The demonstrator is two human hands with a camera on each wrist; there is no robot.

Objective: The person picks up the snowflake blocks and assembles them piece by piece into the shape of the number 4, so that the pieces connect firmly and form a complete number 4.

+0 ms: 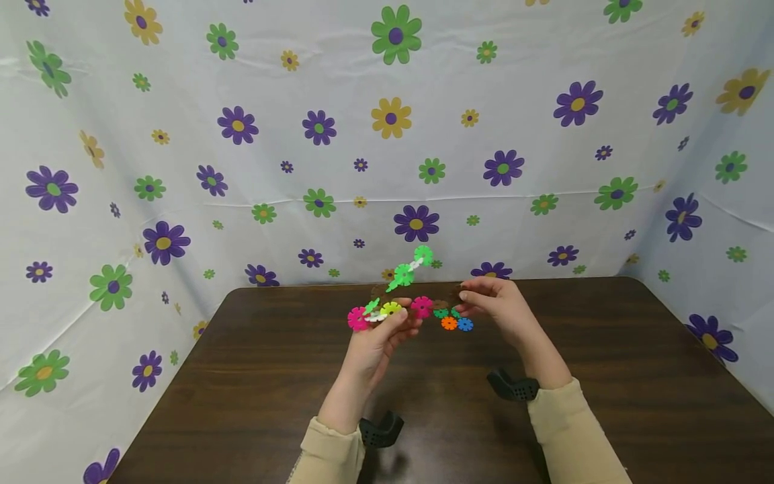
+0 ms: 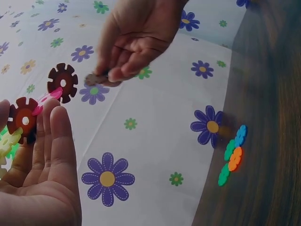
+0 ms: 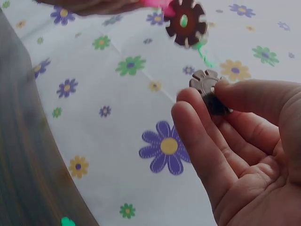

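Observation:
A chain of notched plastic discs, pink, green, white, yellow and brown, is held above the table by my left hand (image 1: 376, 343), thumb on the yellow disc (image 1: 391, 309). Its right end is a brown disc (image 2: 62, 82) joined to a pink one (image 1: 422, 307); a branch rises to a green disc (image 1: 423, 255). My right hand (image 1: 498, 308) pinches a separate brown disc (image 3: 205, 84) between thumb and fingertips, a little apart from the chain's brown end disc (image 3: 186, 22). In the left wrist view that pinched disc (image 2: 94, 79) looks blurred.
On the dark wooden table (image 1: 272, 376), beyond the hands, lie an orange disc (image 1: 449, 323), a blue disc (image 1: 465, 324) and green discs (image 2: 224, 174). A white curtain (image 1: 338, 168) printed with flowers stands behind and at both sides. Each wrist wears a black camera mount.

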